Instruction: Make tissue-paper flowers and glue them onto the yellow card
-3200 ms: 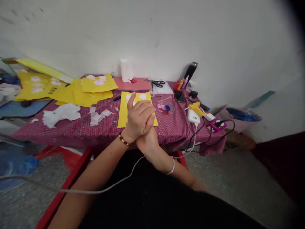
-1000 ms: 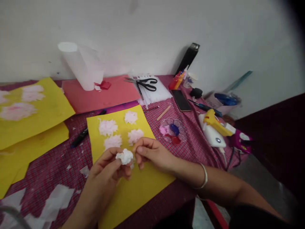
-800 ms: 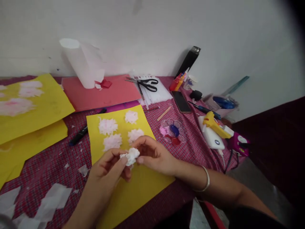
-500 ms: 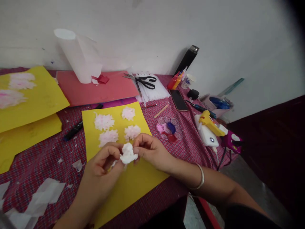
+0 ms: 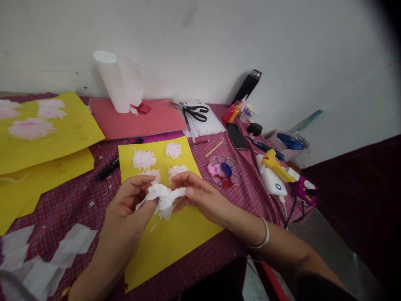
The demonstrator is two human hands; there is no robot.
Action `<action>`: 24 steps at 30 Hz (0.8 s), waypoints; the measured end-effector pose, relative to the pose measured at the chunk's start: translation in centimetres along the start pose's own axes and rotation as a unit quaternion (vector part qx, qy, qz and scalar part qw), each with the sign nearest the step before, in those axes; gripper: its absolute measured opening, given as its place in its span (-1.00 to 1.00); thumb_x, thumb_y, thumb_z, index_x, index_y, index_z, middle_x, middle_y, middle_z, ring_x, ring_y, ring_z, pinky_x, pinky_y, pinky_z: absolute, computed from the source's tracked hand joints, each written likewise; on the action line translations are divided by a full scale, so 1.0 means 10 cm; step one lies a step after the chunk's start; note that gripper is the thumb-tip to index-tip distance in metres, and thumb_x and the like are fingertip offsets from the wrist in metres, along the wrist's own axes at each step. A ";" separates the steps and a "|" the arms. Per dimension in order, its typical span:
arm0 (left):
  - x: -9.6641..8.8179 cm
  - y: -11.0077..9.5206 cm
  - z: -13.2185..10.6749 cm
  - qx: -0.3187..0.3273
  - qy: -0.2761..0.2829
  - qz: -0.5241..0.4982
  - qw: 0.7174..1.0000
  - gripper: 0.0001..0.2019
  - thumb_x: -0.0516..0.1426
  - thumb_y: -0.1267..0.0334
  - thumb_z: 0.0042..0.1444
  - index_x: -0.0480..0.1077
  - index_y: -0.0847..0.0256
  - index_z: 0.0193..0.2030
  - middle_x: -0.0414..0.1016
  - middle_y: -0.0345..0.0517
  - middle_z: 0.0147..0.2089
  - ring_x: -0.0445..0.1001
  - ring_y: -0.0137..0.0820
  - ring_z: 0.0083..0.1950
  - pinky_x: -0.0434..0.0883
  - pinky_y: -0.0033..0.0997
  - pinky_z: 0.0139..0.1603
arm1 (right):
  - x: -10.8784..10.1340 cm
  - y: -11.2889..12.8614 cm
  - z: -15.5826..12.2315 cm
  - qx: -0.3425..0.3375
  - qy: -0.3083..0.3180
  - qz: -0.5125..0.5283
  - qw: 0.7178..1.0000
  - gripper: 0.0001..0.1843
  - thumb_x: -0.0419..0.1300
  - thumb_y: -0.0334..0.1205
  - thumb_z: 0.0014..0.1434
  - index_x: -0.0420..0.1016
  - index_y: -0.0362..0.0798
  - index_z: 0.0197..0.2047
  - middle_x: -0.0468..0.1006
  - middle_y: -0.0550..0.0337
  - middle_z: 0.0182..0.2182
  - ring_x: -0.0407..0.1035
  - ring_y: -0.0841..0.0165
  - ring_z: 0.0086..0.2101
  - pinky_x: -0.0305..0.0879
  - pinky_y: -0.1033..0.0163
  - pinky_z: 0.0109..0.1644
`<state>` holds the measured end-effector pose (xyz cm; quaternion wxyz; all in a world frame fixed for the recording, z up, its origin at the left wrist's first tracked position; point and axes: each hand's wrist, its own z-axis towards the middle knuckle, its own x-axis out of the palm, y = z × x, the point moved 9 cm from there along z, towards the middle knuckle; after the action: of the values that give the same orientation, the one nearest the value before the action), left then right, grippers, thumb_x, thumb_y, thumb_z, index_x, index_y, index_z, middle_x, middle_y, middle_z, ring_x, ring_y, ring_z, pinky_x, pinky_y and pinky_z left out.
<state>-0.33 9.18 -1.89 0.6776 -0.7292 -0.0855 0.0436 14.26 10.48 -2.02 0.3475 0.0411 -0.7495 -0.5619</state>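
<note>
Between my two hands is a crumpled piece of white tissue paper, spread out with ragged ends. My left hand pinches its left side between thumb and fingers. On the other side, my right hand grips the right end, thumb on top. Both hands are above a yellow sheet lying on the table. Several pale pink-white tissue tufts, such as the upper left one, sit on the sheet's far half; the nearer ones are partly hidden by my fingers.
White tissue squares lie at lower left, near other yellow sheets. Beyond are a tissue roll, scissors and a black marker. To the right are a paint palette, phone and yellow glue gun.
The tissue was a compact bunched wad and is now pulled wider, with ends stretching toward each hand. My hands have moved slightly apart. The view has shifted a little to the left.
</note>
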 end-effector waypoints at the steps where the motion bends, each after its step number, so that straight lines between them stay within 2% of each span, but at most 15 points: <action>1: 0.04 0.02 -0.01 -0.009 0.018 0.009 1.000 -0.71 0.23 0.32 -0.06 0.42 0.09 -0.13 0.54 -0.22 -0.26 0.48 -0.39 -0.32 0.42 -0.45 -0.33 | 0.05 0.11 -0.01 -0.039 0.004 -0.090 0.995 -0.47 0.38 -0.09 0.00 0.34 0.02 0.01 0.41 0.14 -0.05 0.40 0.37 -0.15 0.41 0.17 -0.06; 3: 0.13 0.06 -0.03 -0.023 0.071 0.024 0.997 -0.75 0.22 0.31 -0.03 0.43 0.11 -0.15 0.54 -0.21 -0.28 0.49 -0.38 -0.31 0.42 -0.44 -0.33 | 0.18 0.30 -0.04 -0.100 0.009 -0.263 0.960 -0.37 0.43 -0.20 -0.10 0.35 0.02 0.05 0.40 0.10 0.02 0.33 0.31 -0.02 0.30 0.13 0.08; 5: 0.20 0.07 -0.06 -0.016 0.118 0.034 0.992 -0.87 0.20 0.28 0.02 0.44 0.14 -0.24 0.51 -0.22 -0.35 0.46 -0.39 -0.34 0.40 -0.45 -0.34 | 0.24 0.41 -0.04 -0.130 -0.008 -0.357 0.925 -0.54 0.39 -0.27 -0.05 0.42 -0.01 -0.05 0.47 0.14 -0.11 0.35 0.33 -0.10 0.28 0.15 0.04; 6: 0.22 0.08 -0.07 -0.010 0.134 0.034 0.990 -0.91 0.18 0.27 0.06 0.44 0.14 -0.27 0.49 -0.23 -0.39 0.44 -0.40 -0.37 0.39 -0.45 -0.35 | 0.23 0.44 -0.02 -0.132 -0.023 -0.359 0.924 -0.68 0.34 -0.27 0.00 0.45 -0.03 -0.14 0.49 0.18 -0.22 0.36 0.37 -0.20 0.30 0.19 -0.04; 8: 0.24 0.09 -0.08 -0.007 0.150 0.022 0.988 -0.92 0.17 0.21 0.12 0.43 0.15 -0.28 0.45 -0.24 -0.45 0.40 -0.41 -0.41 0.38 -0.45 -0.37 | 0.12 0.45 0.04 -0.119 -0.065 -0.286 0.949 -0.85 0.28 -0.20 0.08 0.41 -0.05 -0.31 0.45 0.27 -0.40 0.32 0.45 -0.39 0.30 0.28 -0.23; 10: 0.25 0.12 -0.07 -0.018 0.157 0.016 0.987 -0.87 0.17 0.16 0.13 0.43 0.15 -0.28 0.42 -0.24 -0.50 0.38 -0.41 -0.45 0.39 -0.44 -0.39 | -0.05 0.41 0.10 -0.097 -0.119 -0.166 0.974 -0.77 0.29 -0.11 0.08 0.35 -0.04 -0.38 0.39 0.33 -0.49 0.26 0.50 -0.48 0.26 0.34 -0.35; 12: 0.29 0.14 -0.06 -0.037 0.169 0.019 0.985 -0.86 0.19 0.15 0.09 0.44 0.17 -0.30 0.43 -0.23 -0.51 0.37 -0.43 -0.49 0.38 -0.44 -0.44 | -0.19 0.35 0.15 -0.083 -0.159 -0.066 0.981 -0.70 0.33 -0.06 0.05 0.31 -0.04 -0.39 0.35 0.36 -0.52 0.22 0.52 -0.52 0.22 0.38 -0.41; 14: 0.35 0.14 -0.07 -0.054 0.188 0.020 0.980 -0.85 0.22 0.17 0.01 0.45 0.18 -0.32 0.45 -0.21 -0.48 0.36 -0.44 -0.50 0.36 -0.46 -0.49 | -0.23 0.28 0.19 -0.072 -0.166 -0.021 0.983 -0.66 0.34 -0.04 0.04 0.29 -0.03 -0.40 0.31 0.38 -0.56 0.19 0.53 -0.55 0.16 0.40 -0.47; 17: 0.39 0.09 -0.07 -0.064 0.190 0.008 0.980 -0.84 0.25 0.18 -0.04 0.46 0.19 -0.33 0.51 -0.17 -0.43 0.40 -0.42 -0.47 0.37 -0.46 -0.48 | -0.20 0.24 0.19 -0.074 -0.144 -0.032 0.986 -0.64 0.31 0.06 0.07 0.31 -0.03 -0.37 0.32 0.36 -0.56 0.17 0.52 -0.57 0.12 0.40 -0.50; 21: 0.30 0.06 -0.03 -0.059 0.138 -0.002 0.989 -0.79 0.22 0.11 0.01 0.49 0.20 -0.31 0.52 -0.14 -0.40 0.41 -0.41 -0.45 0.38 -0.44 -0.46 | -0.12 0.23 0.13 -0.070 -0.088 -0.075 0.991 -0.40 0.13 0.38 0.08 0.40 -0.01 -0.14 0.46 0.21 -0.37 0.34 0.43 -0.43 0.33 0.30 -0.33; 22: 0.27 0.07 -0.03 -0.061 0.130 0.001 0.990 -0.78 0.22 0.10 0.01 0.49 0.21 -0.31 0.51 -0.15 -0.42 0.40 -0.42 -0.46 0.37 -0.45 -0.48 | -0.09 0.24 0.12 -0.070 -0.070 -0.092 0.991 -0.38 0.18 0.37 0.04 0.41 0.00 -0.12 0.47 0.19 -0.33 0.36 0.41 -0.39 0.35 0.28 -0.28; 24: 0.26 0.12 -0.03 -0.076 0.130 0.020 0.988 -0.80 0.23 0.12 -0.03 0.48 0.21 -0.37 0.46 -0.21 -0.50 0.36 -0.44 -0.53 0.31 -0.48 -0.54 | -0.04 0.23 0.10 -0.064 -0.047 -0.132 0.988 -0.46 0.33 0.23 -0.02 0.42 0.00 -0.15 0.47 0.23 -0.33 0.35 0.43 -0.37 0.35 0.30 -0.24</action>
<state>2.33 9.29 -2.95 0.6249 -0.7792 0.0149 -0.0451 14.75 12.35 -0.41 0.2369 0.0906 -0.7156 -0.6508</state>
